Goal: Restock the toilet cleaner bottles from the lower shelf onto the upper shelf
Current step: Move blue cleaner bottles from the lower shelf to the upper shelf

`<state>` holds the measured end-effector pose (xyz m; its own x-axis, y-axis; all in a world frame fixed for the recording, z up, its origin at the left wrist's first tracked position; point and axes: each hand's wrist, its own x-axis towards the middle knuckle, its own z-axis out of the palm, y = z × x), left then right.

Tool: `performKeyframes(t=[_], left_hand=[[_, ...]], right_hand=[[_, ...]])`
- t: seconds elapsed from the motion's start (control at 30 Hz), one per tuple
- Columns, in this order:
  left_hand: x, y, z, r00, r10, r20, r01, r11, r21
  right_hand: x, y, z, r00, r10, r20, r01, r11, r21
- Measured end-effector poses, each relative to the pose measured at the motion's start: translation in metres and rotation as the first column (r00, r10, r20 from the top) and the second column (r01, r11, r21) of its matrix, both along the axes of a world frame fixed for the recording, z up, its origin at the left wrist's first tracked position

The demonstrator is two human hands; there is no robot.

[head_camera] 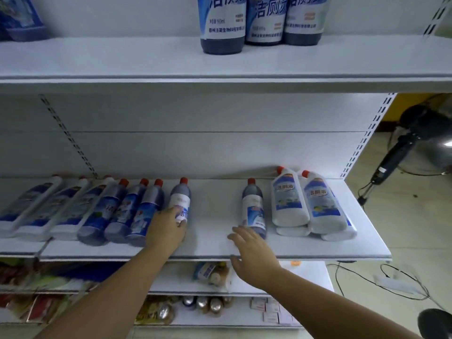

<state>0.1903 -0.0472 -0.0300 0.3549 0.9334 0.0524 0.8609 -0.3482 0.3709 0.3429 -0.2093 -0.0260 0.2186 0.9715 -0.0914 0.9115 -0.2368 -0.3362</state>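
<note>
Three dark blue toilet cleaner bottles (259,20) stand upright on the upper shelf (122,59). On the lower shelf (212,243) several red-capped bottles lie flat. My left hand (166,228) wraps its fingers round the base of one lying bottle (180,196), rightmost of the left row. My right hand (252,250) hovers with spread fingers just in front of the base of a lone lying bottle (253,206), fingertips close to it, contact unclear.
Two white bottles (308,201) lie stacked on others at the lower shelf's right end. A row of lying bottles (105,211) fills its left part. Shelves below hold cans and packets (203,304). A fan (420,133) and cables stand on the floor at right.
</note>
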Motion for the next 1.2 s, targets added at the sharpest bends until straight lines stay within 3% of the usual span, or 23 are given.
performKeyframes(t=[0.07, 0.13, 0.2, 0.3, 0.4, 0.5, 0.6, 0.67, 0.77, 0.83, 0.9, 1.1, 1.2], left_hand=[[0.002, 0.006, 0.001, 0.983, 0.057, 0.173, -0.039, 0.994, -0.104], [0.006, 0.011, -0.001, 0.969, 0.145, 0.202, -0.070, 0.938, -0.340], [0.013, 0.013, -0.004, 0.966, 0.194, 0.170, -0.078, 0.848, -0.525], [0.024, 0.014, -0.007, 0.953, 0.236, 0.191, -0.065, 0.773, -0.631], [0.028, 0.019, -0.012, 0.944, 0.263, 0.201, -0.062, 0.736, -0.674], [0.028, 0.026, -0.015, 0.937, 0.281, 0.208, -0.056, 0.707, -0.705], [0.024, 0.035, -0.010, 0.907, 0.350, 0.234, -0.052, 0.643, -0.764], [0.019, 0.040, 0.000, 0.830, 0.477, 0.290, 0.007, 0.510, -0.860], [0.009, 0.043, 0.011, 0.601, 0.729, 0.327, 0.186, 0.270, -0.945], [0.002, 0.040, 0.011, 0.465, 0.828, 0.312, 0.319, 0.172, -0.932], [-0.007, 0.031, 0.008, 0.397, 0.867, 0.300, 0.414, 0.122, -0.902], [-0.010, -0.022, 0.021, 0.432, 0.809, 0.398, 0.599, 0.073, -0.798], [0.000, -0.050, 0.036, 0.454, 0.752, 0.477, 0.623, 0.114, -0.774]], right_hand=[[0.007, 0.006, -0.002, 0.996, -0.072, 0.059, 0.069, 0.996, 0.058], [0.014, 0.011, -0.006, 0.986, -0.159, 0.050, 0.159, 0.987, 0.004], [0.014, 0.016, -0.010, 0.986, -0.161, -0.038, 0.158, 0.985, -0.064], [0.010, 0.031, -0.009, 0.948, -0.235, -0.215, 0.239, 0.971, -0.007], [0.012, 0.055, -0.007, 0.757, -0.453, -0.471, 0.474, 0.877, -0.081], [0.020, 0.080, -0.005, 0.385, -0.622, -0.682, 0.582, 0.737, -0.343], [0.020, 0.097, -0.011, 0.337, -0.692, -0.638, 0.503, 0.705, -0.499], [0.019, 0.103, -0.015, 0.324, -0.697, -0.640, 0.500, 0.700, -0.509], [0.024, 0.101, -0.016, 0.240, -0.657, -0.715, 0.507, 0.713, -0.485], [0.030, 0.089, -0.014, 0.144, -0.624, -0.768, 0.503, 0.714, -0.486], [0.032, 0.071, -0.011, 0.101, -0.578, -0.809, 0.486, 0.739, -0.467], [0.045, 0.009, 0.011, 0.049, -0.369, -0.928, 0.332, 0.883, -0.333], [0.052, -0.021, 0.024, 0.020, -0.264, -0.964, 0.292, 0.924, -0.247]])
